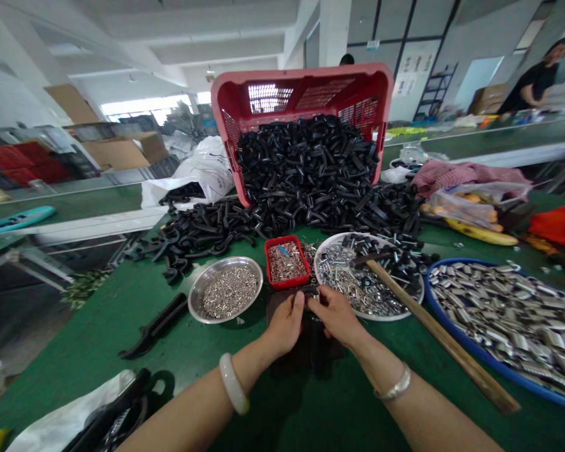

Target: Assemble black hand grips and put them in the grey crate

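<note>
Your hands meet at the near middle of the green desk (98,342), over a dark plate (274,307). Between them is a black part (312,290), largely covered by your fingers; its far edge shows just beyond the fingertips. Left grip (287,323): thumb raised and laid along the part, fingers curled beneath, so that it is drawn in on the part with little gap. Right grip (333,314): thumb and forefinger brought together at the part's other end, remaining fingers folded. You wear a pale bangle (234,384) on the left wrist and a silver bracelet (398,384) on the right.

Containers, from your left to right: a steel bowl (196,296) of small metal pieces; a red tray (289,284) of pins, just beyond your hands, with a blue item (283,250) lying on them; a white tray (386,317) of mixed metal and black pieces; a blue tray (537,391) of metal sleeves. A hammer (440,331) rests with its head in the white tray, its wooden handle slanting toward your right.

Beyond these, a red crate (306,75) lies tipped toward you, black parts (311,157) spilling from its mouth onto the desk. A long black piece (155,326) lies apart, left of the bowl. Far right, a banana (483,232) lies near a checked cloth (471,179); another person (530,88) is at a counter behind.
</note>
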A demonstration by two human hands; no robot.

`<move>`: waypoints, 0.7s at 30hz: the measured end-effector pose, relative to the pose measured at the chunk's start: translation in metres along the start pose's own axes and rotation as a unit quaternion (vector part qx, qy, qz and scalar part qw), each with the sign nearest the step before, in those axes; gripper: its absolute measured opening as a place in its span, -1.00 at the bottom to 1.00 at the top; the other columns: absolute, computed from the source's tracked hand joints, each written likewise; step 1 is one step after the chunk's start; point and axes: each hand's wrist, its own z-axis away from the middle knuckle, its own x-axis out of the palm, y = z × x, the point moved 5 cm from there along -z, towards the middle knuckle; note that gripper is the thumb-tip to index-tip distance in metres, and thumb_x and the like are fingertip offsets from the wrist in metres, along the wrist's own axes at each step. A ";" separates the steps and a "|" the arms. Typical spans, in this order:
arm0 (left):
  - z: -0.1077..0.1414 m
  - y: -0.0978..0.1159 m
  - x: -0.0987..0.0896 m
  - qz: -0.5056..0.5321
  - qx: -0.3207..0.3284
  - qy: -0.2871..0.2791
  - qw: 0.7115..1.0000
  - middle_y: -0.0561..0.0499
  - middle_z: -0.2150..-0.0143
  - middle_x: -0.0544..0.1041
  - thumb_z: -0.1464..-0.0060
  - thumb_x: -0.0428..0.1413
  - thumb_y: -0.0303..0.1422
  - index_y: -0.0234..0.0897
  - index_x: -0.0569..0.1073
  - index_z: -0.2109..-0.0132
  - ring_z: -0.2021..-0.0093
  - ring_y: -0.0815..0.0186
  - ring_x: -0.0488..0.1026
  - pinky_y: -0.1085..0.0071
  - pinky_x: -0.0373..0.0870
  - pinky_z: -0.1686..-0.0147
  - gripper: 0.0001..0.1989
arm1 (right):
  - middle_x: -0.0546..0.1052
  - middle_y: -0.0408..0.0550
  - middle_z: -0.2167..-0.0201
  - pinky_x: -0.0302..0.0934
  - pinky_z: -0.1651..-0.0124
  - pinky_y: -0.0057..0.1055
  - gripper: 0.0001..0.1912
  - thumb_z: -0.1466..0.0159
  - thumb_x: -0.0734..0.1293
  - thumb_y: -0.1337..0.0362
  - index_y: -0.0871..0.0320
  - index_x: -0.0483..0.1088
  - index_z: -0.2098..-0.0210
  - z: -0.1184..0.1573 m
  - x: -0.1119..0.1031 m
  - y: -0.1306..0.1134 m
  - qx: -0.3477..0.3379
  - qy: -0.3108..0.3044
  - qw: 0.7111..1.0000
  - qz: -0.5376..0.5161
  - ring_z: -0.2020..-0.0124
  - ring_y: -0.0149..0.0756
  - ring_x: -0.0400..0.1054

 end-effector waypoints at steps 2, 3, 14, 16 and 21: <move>0.000 0.003 -0.001 -0.047 0.052 -0.002 0.998 -0.12 0.24 0.47 -0.11 -0.28 -0.03 -0.35 0.37 0.24 0.17 0.22 0.37 0.35 0.25 0.13 -0.48 | 0.23 -0.31 0.75 -0.04 0.71 -0.57 -0.84 -0.14 0.19 0.20 0.16 0.25 0.49 0.002 0.002 0.002 -0.003 -0.015 1.000 0.012 0.76 -0.54 0.07; 0.000 0.003 -0.001 -0.065 0.067 -0.006 0.996 -0.13 0.20 0.47 -0.12 -0.30 -0.04 -0.35 0.37 0.21 0.14 0.22 0.37 0.35 0.24 0.10 -0.48 | 0.22 -0.31 0.76 -0.03 0.69 -0.57 -0.84 -0.14 0.19 0.20 0.15 0.26 0.49 0.002 0.003 0.003 -0.005 -0.023 1.000 0.017 0.76 -0.53 0.08; 0.004 0.027 -0.002 -0.432 0.128 0.042 0.892 -0.27 -0.11 0.23 0.45 0.04 0.25 -0.35 0.04 -0.17 -0.07 -0.06 0.18 0.10 0.10 -0.01 0.09 | 0.35 -0.24 0.63 0.11 0.59 -0.49 -0.64 -0.10 0.23 -0.03 0.14 0.29 0.32 -0.010 0.007 0.020 0.122 0.026 0.973 -0.192 0.65 -0.44 0.22; 0.002 0.028 -0.001 -0.455 0.128 0.053 0.879 -0.28 -0.12 0.22 0.47 0.06 0.22 -0.37 0.01 -0.18 -0.07 -0.07 0.18 0.08 0.08 -0.02 0.12 | 0.40 -0.21 0.55 0.18 0.50 -0.47 -0.63 -0.08 0.25 -0.03 0.13 0.29 0.28 -0.008 0.014 0.022 0.139 0.030 0.954 -0.264 0.55 -0.41 0.30; -0.005 0.021 -0.011 -0.469 0.139 0.031 0.872 -0.22 -0.03 0.32 0.43 0.10 0.15 -0.35 0.04 -0.17 -0.02 0.00 0.25 0.15 0.12 0.00 0.05 | 0.49 -0.08 0.34 0.23 0.29 -0.39 -0.58 -0.16 0.17 -0.03 0.13 0.28 0.14 -0.006 0.014 0.015 0.076 -0.068 0.966 -0.238 0.35 -0.33 0.38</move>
